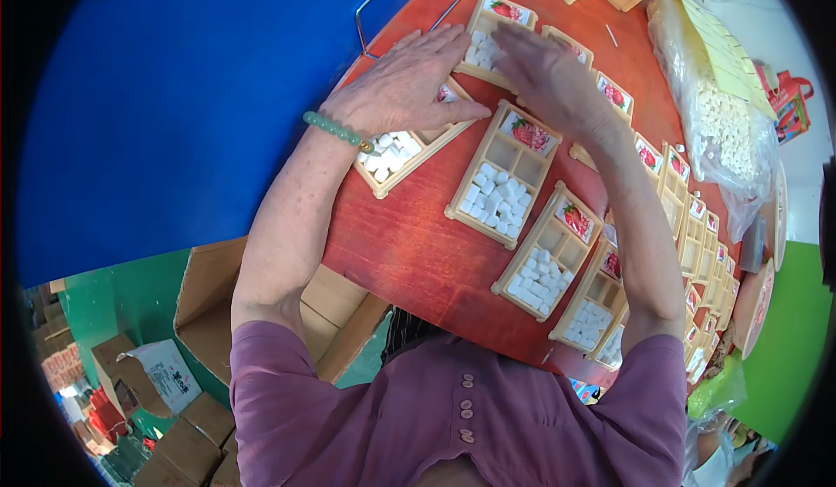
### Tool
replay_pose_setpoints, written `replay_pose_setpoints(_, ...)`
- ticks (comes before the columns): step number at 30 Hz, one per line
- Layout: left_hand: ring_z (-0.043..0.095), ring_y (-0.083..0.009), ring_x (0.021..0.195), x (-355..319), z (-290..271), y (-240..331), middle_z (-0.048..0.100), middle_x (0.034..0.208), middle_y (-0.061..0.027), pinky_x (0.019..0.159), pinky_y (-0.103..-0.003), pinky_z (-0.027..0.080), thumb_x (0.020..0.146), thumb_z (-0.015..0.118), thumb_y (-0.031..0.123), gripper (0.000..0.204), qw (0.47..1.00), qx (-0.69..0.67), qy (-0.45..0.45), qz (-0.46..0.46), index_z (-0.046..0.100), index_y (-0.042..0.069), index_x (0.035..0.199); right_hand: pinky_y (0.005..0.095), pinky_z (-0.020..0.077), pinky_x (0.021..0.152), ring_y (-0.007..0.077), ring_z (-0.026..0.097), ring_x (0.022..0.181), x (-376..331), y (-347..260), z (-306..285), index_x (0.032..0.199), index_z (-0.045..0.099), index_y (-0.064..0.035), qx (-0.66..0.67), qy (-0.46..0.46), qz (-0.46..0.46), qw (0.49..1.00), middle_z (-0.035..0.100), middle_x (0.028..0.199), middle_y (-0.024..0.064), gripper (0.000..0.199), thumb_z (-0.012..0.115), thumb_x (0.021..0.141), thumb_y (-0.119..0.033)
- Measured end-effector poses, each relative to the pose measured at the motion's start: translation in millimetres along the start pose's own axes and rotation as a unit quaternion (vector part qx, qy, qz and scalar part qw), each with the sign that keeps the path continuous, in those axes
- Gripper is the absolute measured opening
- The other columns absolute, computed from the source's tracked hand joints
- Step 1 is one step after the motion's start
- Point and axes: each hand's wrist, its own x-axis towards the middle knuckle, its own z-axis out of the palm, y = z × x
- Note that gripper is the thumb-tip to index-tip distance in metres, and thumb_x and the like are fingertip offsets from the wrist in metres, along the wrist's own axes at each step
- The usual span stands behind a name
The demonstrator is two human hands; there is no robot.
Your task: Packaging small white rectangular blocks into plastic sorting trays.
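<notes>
My left hand (405, 77) has a green bead bracelet and spreads its fingers flat, thumb out. It lies over one wooden compartment tray (407, 166), its fingertips by the side of the far tray (505, 8). My right hand (547, 76) reaches over that far tray, its fingers dark and blurred beside the small white pieces (479, 51); whether they grip any is hidden. Nearer to me stand a middle tray (501, 158) and another tray (568, 250). Both hold heaped white pieces in one compartment and a strawberry picture in another.
Many similar trays (692, 243) crowd the right of the red table (392, 234). A clear bag of white pieces (727, 130) lies at the far right. A bent metal frame (359, 21) stands at the left edge. An open cardboard box (205, 287) sits below the table.
</notes>
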Motion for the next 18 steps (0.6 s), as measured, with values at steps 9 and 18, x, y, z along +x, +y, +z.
replay_pose_setpoints(9,0.021,-0.0326,0.147,3.1,-0.9,-2.5,0.028,0.154,-0.0253,0.121,-0.043,0.018,0.083,0.053,0.075,0.106,0.999,-0.027,-0.004,0.033,0.028,-0.003,0.15,0.0545,0.0136,0.119,0.0263,0.022,0.148,-21.8,-12.3,14.6,0.151,0.03,-0.0059,-0.093,-0.104,0.044,0.989,0.027,0.158,0.0128,0.073,0.037,0.099,-0.057)
replay_pose_setpoints(18,0.02,-0.0319,0.148,2.3,-4.5,1.0,0.027,0.155,-0.0252,0.122,-0.043,0.017,0.083,0.056,0.072,0.105,0.999,-0.044,-0.02,0.012,0.027,-0.004,0.15,0.0398,0.0388,0.11,0.0335,0.042,0.136,-38.3,29.3,-32.5,0.138,0.049,-0.003,0.012,0.011,-0.003,1.0,0.048,0.145,0.0165,0.046,0.057,0.097,-0.021)
